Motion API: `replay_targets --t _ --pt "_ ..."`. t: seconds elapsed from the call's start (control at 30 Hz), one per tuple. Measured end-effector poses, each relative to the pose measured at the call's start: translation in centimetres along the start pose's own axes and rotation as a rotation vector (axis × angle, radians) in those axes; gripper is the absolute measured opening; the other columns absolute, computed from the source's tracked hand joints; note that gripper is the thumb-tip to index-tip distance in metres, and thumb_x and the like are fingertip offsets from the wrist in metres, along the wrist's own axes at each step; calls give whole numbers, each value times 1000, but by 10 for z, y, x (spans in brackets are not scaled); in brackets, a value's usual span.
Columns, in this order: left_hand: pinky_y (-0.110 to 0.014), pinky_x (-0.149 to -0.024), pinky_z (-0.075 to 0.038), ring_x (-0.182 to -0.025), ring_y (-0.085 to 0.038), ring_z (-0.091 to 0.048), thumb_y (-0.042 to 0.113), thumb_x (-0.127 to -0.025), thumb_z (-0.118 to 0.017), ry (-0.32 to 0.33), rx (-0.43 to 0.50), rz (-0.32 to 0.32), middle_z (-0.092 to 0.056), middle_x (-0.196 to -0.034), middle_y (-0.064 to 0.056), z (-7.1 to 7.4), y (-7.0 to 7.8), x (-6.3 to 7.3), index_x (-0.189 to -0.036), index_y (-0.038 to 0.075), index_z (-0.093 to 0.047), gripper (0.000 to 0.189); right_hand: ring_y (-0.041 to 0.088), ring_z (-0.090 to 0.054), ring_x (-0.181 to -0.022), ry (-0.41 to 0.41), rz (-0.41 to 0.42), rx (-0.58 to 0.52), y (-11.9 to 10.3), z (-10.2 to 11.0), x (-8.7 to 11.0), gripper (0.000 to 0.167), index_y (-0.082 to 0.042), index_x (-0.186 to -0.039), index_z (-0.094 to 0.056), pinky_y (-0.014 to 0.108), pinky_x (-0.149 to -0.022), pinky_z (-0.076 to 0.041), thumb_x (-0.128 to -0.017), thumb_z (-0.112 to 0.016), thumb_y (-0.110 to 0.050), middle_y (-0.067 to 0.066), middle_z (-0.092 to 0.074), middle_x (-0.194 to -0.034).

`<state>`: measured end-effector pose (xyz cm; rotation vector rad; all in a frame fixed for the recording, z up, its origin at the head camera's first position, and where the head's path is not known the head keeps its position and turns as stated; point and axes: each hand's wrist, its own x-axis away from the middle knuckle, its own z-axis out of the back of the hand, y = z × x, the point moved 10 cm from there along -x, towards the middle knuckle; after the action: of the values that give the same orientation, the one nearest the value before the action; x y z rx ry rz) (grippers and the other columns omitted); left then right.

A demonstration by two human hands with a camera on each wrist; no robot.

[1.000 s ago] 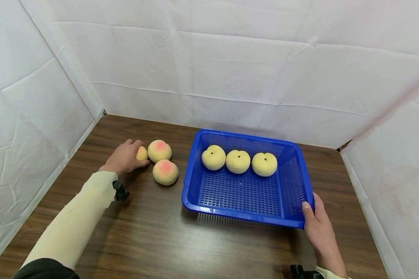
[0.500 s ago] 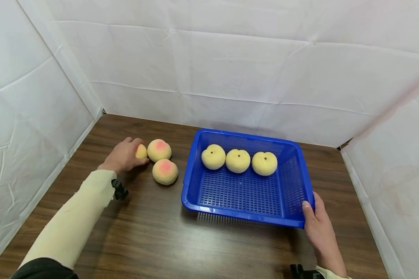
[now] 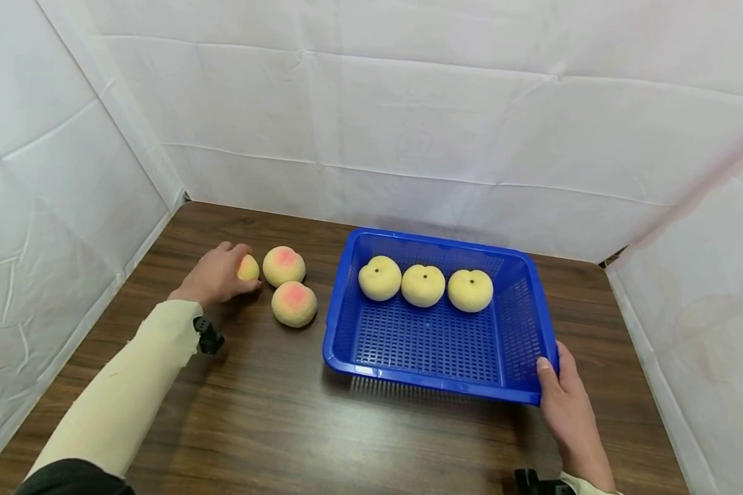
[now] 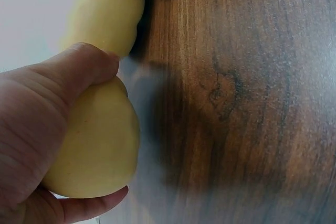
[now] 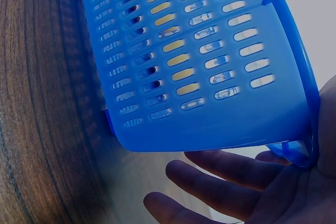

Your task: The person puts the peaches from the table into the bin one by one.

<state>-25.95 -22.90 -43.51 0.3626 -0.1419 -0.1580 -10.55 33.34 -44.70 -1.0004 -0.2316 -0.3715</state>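
My left hand [image 3: 213, 276] grips a yellow peach [image 4: 97, 140] at the left of the table, thumb on one side and fingers on the other. Right beside it are two more peaches with pink blushes, a rear one [image 3: 283, 267] and a front one [image 3: 294, 304]. My right hand [image 3: 567, 409] holds the near right corner of a blue plastic basket [image 3: 430, 347], its thumb over the rim. In the right wrist view several fingers [image 5: 210, 182] extend below the basket's slotted wall. Inside the basket three yellow peaches [image 3: 423, 286] sit in a row toward the back.
The brown wood-grain table [image 3: 285, 412] carries everything. White sheeting [image 3: 408, 124] closes off the back and both sides, with the basket's far rim near the back sheet.
My left hand has shifted slightly left with the peach, widening the small gap to the rear blushed peach. The right hand and basket stay where they were.
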Motion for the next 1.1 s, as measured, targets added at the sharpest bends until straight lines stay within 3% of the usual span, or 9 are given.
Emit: replay_targets --t 0.43,0.67,1.1 --pt "-55 -89 -53 -101 -39 -60 35 -93 -73 4 -16 -27 -55 -129 -30 8 2 4 -144 -2 -50 68 49 -30 -152 1 19 -9 -1 0 0 64 -15 -168 5 73 -120 -25 -114 -20 -38 28 -18 -171" --pt "-57 -91 -52 -106 -42 -59 35 -94 -73 12 -21 -36 -54 -132 -30 16 8 8 -145 -1 -50 67 48 -29 -151 7 51 -20 -4 0 1 63 -11 -168 2 72 -120 -25 -114 -20 -34 29 -20 -169" --pt "-55 -87 -53 -103 -42 -60 33 -94 -74 22 -38 -61 -55 -131 -31 27 15 12 -143 -1 -51 64 48 -28 -153 -4 35 -18 -2 0 -1 63 -13 -168 5 72 -121 -24 -114 -20 -35 28 -17 -171"
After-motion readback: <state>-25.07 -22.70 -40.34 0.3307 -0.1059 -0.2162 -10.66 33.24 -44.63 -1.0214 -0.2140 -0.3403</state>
